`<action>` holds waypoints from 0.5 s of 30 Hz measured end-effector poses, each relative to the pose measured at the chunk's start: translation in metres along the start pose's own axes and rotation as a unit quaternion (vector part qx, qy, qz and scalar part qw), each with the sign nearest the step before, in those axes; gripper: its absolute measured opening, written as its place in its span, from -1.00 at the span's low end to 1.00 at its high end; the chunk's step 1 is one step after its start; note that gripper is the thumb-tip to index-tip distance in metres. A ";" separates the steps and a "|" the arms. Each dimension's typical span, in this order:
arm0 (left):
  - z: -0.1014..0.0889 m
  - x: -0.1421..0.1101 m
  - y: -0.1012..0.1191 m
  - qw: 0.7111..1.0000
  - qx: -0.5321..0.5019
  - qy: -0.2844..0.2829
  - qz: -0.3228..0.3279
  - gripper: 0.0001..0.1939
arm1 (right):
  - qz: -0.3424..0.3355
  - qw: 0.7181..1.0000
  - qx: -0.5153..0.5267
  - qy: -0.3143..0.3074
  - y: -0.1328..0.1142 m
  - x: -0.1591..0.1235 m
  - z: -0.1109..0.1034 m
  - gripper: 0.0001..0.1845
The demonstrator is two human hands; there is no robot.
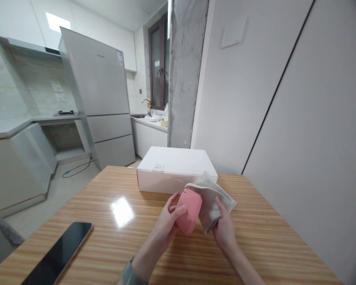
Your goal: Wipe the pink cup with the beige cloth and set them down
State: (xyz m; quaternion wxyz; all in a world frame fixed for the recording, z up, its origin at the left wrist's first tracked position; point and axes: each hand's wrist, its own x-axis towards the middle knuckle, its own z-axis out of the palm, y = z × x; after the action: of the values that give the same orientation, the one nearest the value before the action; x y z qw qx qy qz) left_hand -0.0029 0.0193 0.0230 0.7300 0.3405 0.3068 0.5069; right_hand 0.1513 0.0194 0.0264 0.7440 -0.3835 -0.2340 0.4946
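Observation:
My left hand grips a pink rounded object, perhaps a small case or device, with its fingers curled against the near side. The object's far end is hidden in or behind a beige cloth pouch. My right hand pinches the lower part of that pouch. Both hands are held just above the wooden table, close in front of a white cardboard box. A black smartphone lies face up near the table's left edge, well away from my hands.
The table's far side ends at a pale wall on the right. Behind it stand a concrete pillar, a silver refrigerator and a kitchen counter with a faucet. A cable crosses the floor.

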 end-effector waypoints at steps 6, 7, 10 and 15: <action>0.003 -0.006 -0.010 0.994 0.020 -0.093 -0.049 -0.25 | 0.043 0.993 -0.080 -0.071 0.006 -0.013 0.003 -0.49; 0.002 -0.005 -0.012 0.995 0.033 -0.085 -0.047 -0.25 | 0.049 0.992 -0.088 -0.072 0.006 -0.013 0.003 -0.48; 0.001 -0.002 -0.014 0.996 0.039 -0.055 -0.055 -0.28 | 0.055 0.991 -0.082 -0.085 0.005 -0.012 0.003 -0.50; 0.004 -0.003 -0.006 0.988 -0.086 -0.038 -0.121 -0.34 | 0.049 0.993 -0.078 -0.073 0.008 -0.013 0.006 -0.53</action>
State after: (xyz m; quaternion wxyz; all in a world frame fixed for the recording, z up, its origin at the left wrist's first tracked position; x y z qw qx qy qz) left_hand 0.0028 0.0142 0.0209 0.8239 0.2561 0.2730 0.4255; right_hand 0.1374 0.0109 0.0241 0.6673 -0.4140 -0.3066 0.5379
